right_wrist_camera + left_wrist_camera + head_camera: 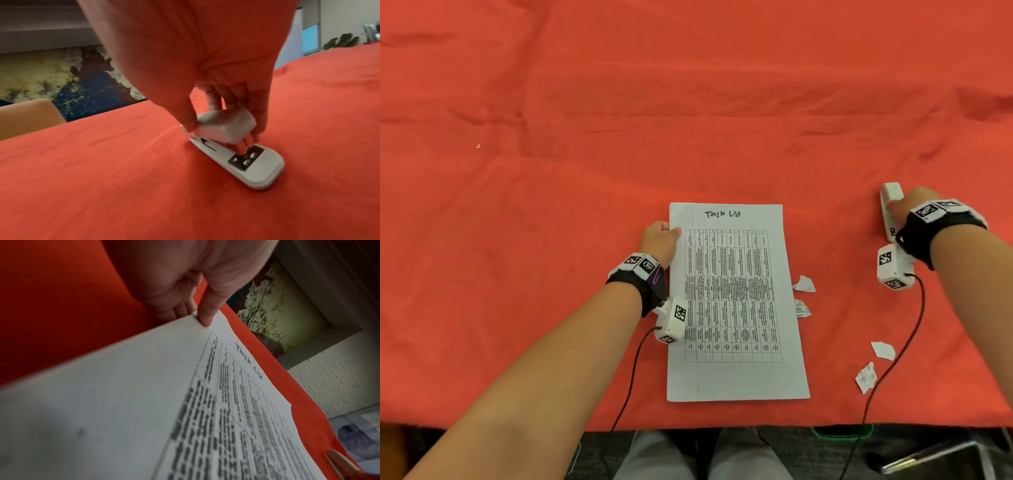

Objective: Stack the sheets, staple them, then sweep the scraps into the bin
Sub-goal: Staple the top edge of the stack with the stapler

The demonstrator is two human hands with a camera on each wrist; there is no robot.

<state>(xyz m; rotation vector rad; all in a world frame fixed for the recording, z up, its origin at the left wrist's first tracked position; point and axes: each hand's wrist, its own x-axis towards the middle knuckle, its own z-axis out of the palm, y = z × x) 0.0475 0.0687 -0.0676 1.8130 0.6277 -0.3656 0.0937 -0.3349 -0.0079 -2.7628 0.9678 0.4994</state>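
Note:
A stack of printed sheets headed "Task List" lies near the front edge of the red cloth. My left hand pinches its upper left edge, thumb on top and fingers beneath, lifting that edge a little; the left wrist view shows the sheets and the left hand. Far right, my right hand grips a white stapler standing on the cloth. In the right wrist view the right hand holds the upper arm of the stapler between thumb and fingers. Several paper scraps lie between sheets and stapler.
Red cloth covers the whole table. The table's front edge runs just below the sheets, with my legs under it. A dark bin-like object with a green rim shows below the edge at right. Cables hang from both wrists.

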